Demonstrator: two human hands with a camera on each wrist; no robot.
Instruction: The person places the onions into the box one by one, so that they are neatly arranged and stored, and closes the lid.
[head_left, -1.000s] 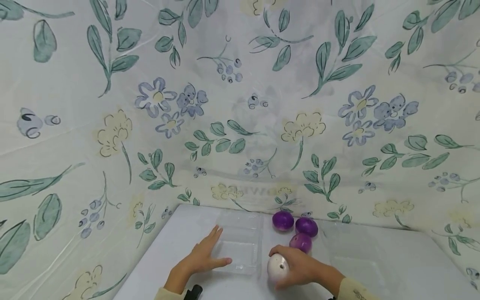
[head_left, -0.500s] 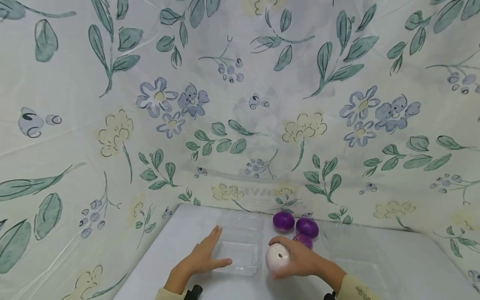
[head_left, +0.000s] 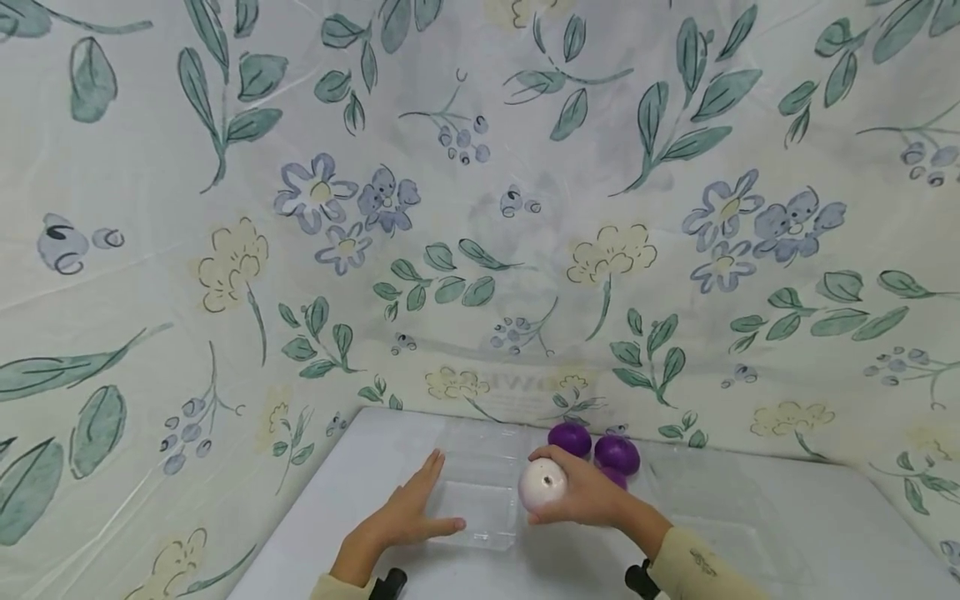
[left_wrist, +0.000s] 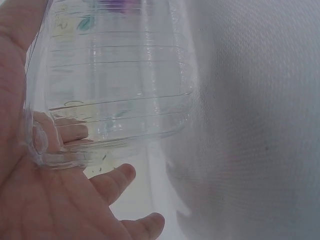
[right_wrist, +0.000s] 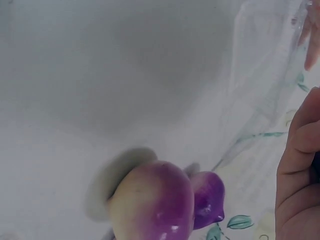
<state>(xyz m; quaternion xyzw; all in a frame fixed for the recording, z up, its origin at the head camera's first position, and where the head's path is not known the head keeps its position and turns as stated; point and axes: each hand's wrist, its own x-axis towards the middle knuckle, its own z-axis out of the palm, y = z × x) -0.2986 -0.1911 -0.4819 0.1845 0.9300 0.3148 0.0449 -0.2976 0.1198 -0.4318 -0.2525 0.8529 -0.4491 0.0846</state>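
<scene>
Turnip (head_left: 542, 484) in right hand (head_left: 588, 497), right of tray (head_left: 480, 492); left hand (head_left: 408, 517) on tray's left edge.

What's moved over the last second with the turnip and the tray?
The right hand, gripping the white-and-purple turnip, carried it up and leftward from the table to the right edge of the clear plastic tray. The left hand stayed flat against the tray's left side. The purple turnips at the back did not move.
</scene>
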